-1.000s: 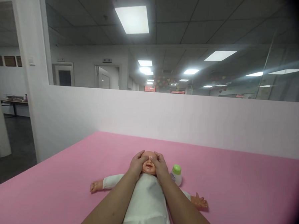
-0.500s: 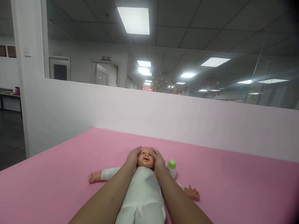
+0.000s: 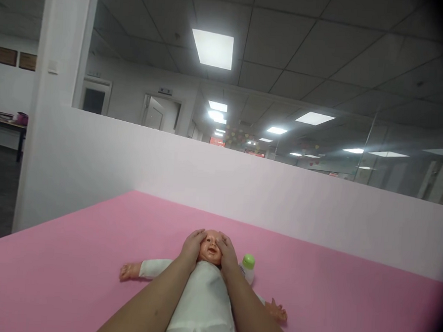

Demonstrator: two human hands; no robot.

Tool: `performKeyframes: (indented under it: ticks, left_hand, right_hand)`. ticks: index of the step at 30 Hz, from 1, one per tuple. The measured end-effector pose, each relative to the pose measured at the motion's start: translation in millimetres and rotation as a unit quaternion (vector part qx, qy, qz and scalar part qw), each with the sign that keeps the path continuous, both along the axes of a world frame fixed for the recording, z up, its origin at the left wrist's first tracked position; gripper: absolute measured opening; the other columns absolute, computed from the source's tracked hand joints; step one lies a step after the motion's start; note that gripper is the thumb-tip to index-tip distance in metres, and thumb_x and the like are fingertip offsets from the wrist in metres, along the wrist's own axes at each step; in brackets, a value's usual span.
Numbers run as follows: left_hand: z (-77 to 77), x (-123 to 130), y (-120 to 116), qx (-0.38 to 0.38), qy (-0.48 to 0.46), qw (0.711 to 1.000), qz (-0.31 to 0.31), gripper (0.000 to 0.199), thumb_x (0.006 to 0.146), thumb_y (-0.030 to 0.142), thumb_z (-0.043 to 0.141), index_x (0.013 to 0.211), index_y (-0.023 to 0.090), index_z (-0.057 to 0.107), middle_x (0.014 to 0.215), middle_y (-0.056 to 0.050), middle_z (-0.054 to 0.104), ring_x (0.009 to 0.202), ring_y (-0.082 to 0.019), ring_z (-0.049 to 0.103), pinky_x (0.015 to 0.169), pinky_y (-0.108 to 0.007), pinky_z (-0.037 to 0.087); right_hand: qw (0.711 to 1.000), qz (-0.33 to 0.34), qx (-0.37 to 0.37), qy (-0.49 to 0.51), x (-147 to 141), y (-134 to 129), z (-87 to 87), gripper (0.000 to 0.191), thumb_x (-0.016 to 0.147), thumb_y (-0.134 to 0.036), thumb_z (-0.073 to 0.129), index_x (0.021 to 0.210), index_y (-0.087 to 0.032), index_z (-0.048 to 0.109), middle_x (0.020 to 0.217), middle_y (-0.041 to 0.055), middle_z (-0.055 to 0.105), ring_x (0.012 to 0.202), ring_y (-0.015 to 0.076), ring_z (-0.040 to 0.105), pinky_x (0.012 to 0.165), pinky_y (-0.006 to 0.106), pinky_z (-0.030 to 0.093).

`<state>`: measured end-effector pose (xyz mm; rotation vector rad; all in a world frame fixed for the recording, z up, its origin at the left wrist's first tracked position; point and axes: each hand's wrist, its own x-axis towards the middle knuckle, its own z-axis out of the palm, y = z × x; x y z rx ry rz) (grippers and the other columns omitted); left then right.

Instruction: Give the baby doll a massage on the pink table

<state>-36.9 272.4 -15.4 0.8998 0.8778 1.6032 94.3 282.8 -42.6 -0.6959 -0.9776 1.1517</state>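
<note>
A baby doll [image 3: 203, 296] in white clothes lies on its back on a pink surface [image 3: 103, 229], arms spread to both sides. My left hand [image 3: 192, 248] rests against the left side of its head, and my right hand [image 3: 227, 253] against the right side, so the head is cupped between them. My right fingers lie near the doll's eye. Just right of my right hand stands a small clear bottle with a green cap [image 3: 249, 262], partly hidden by my wrist.
Behind the pink surface runs a low white wall [image 3: 206, 170] with glass above it. At the far left, a doorway shows a table [image 3: 4, 122] with things on it.
The view has tilted, so the wall now slopes down to the right. Both hands remain on the doll's head, and my right fingers lie closer over its eye.
</note>
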Motion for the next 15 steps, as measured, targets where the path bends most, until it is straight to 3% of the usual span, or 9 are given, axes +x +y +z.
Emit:
performKeyframes:
  ticks: [6,15]
  left_hand:
    - [-1.2,-2.0,1.6,0.005,0.066,0.998,0.008,0.054,0.066,0.031,0.091,0.115,0.016,0.072,0.114,-0.015,0.075,0.105,-0.032,0.072,0.097,-0.043,0.055]
    - [-5.4,1.3,9.5,0.003,0.089,0.995,0.038,0.041,0.076,0.034,0.080,0.112,0.016,0.074,0.115,-0.015,0.076,0.109,-0.030,0.071,0.102,-0.043,0.052]
  right_hand:
    - [1.000,-0.013,0.005,-0.023,2.7,-0.9,2.0,0.054,0.066,-0.047,0.087,0.111,-0.023,0.068,0.105,0.0061,0.075,0.096,0.0298,0.072,0.086,0.041,0.060]
    - [0.999,-0.029,-0.008,-0.021,6.1,6.3,-0.6,0.054,0.067,-0.052,0.081,0.111,-0.023,0.070,0.107,0.0062,0.076,0.104,0.0299,0.071,0.091,0.042,0.058]
